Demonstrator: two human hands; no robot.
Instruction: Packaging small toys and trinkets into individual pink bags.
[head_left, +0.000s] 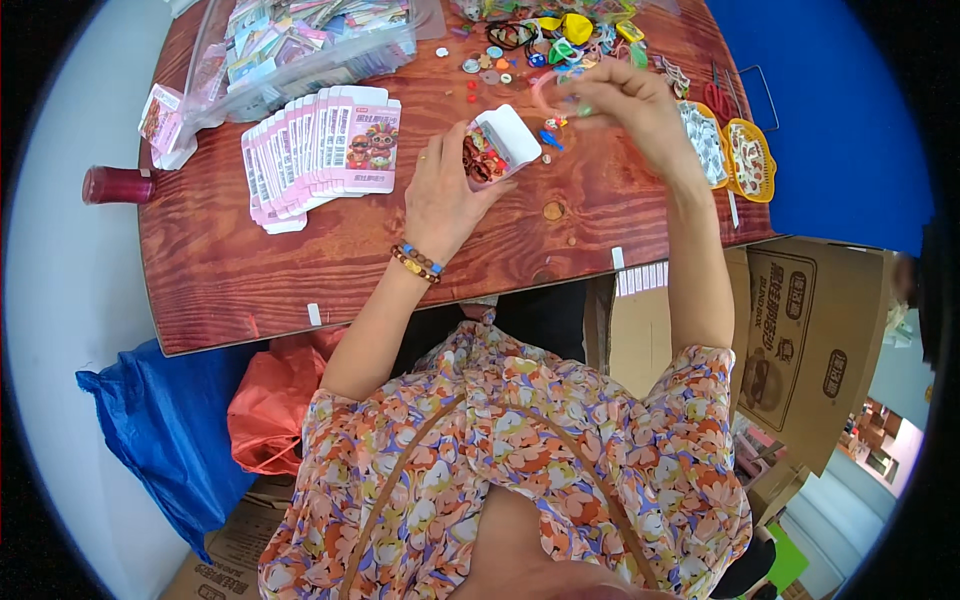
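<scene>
My left hand (438,195), with beaded bracelets at its wrist, is closed around a small pink box (487,160). A white flap (515,135) stands open at the top of that box. Bent over the table to the right of it, my right hand (632,105) pinches a translucent pink loop (543,92) that looks like a bracelet. Something small and green shows by its fingers, too little to name. Below the loop lies a small blue trinket (549,139). A fanned stack of flat pink boxes (370,150) rests to the left of my left hand.
A clear plastic bin (300,85) of small packets stands at the back left. Loose trinkets (570,30) are heaped at the back. Yellow baskets (757,185) and red scissors (718,102) lie at the right. A dark red jar (118,185) sits at the left edge.
</scene>
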